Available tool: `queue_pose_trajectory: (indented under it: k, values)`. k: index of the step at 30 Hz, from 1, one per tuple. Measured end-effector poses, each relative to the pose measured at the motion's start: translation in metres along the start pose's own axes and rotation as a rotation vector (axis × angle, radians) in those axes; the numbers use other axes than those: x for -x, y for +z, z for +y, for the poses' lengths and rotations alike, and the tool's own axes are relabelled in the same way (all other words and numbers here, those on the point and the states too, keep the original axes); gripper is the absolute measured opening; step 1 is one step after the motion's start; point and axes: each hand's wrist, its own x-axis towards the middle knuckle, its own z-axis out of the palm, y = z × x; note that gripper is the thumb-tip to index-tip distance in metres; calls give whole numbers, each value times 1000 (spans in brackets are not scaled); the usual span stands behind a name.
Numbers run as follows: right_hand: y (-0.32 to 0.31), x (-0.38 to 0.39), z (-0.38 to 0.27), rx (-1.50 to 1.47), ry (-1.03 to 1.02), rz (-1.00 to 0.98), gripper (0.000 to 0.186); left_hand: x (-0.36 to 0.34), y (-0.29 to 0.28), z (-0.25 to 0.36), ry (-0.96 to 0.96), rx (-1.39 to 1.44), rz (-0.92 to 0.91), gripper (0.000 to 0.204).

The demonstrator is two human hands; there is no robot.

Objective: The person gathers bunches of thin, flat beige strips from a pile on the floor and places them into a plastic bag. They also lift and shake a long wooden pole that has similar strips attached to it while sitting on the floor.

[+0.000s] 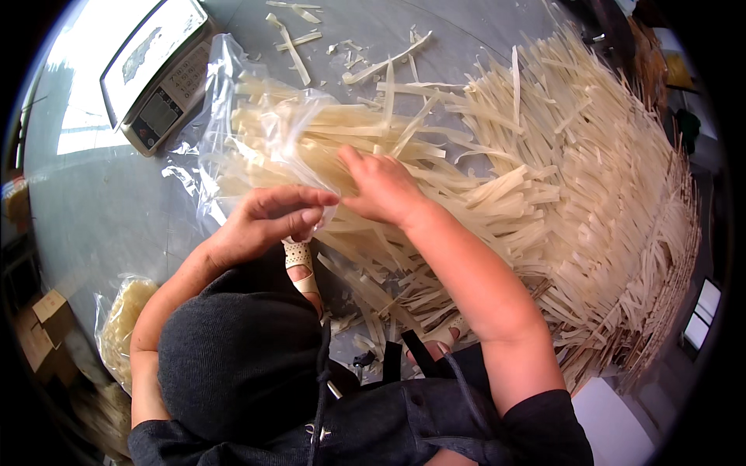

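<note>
A clear plastic bag (225, 132) lies on the grey table (116, 210), holding pale, flat dried strips (272, 132). My left hand (272, 217) is closed on the bag's near edge, fingertips pinched together. My right hand (373, 182) is at the bag's mouth, on the strips there; its thumb and index finger show, the other fingertips are hidden among strips and plastic, so I cannot make out what it holds. A big heap of the same strips (590, 194) spreads over the table from beside my right hand to the right edge.
A scale (155, 101) with keypad and display stands at back left. A second bag of strips (124, 326) sits at lower left, near cardboard boxes (47, 326). Loose bits (365, 70) lie at the back. A white board (610, 427) is at lower right. Sandalled feet (299, 272) show below.
</note>
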Motion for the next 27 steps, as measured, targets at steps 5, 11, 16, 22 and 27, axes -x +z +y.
queue_pose_trajectory:
  k: [5,11,16,22,27]
  values:
    - [40,-39,-11,91,-68,108,69,-20,-15,-9,68,-98,287,29]
    - [46,-22,3,69,46,145,92,13,-54,-22,233,269,79,29]
    - [55,-43,-28,-233,-154,126,70,1,3,-2,-122,-122,-227,23]
    - [41,-4,-22,95,-227,127,101,-14,-41,-29,-48,-172,272,26]
    - [35,87,33,114,104,239,111,-17,-55,-55,18,-527,335,27]
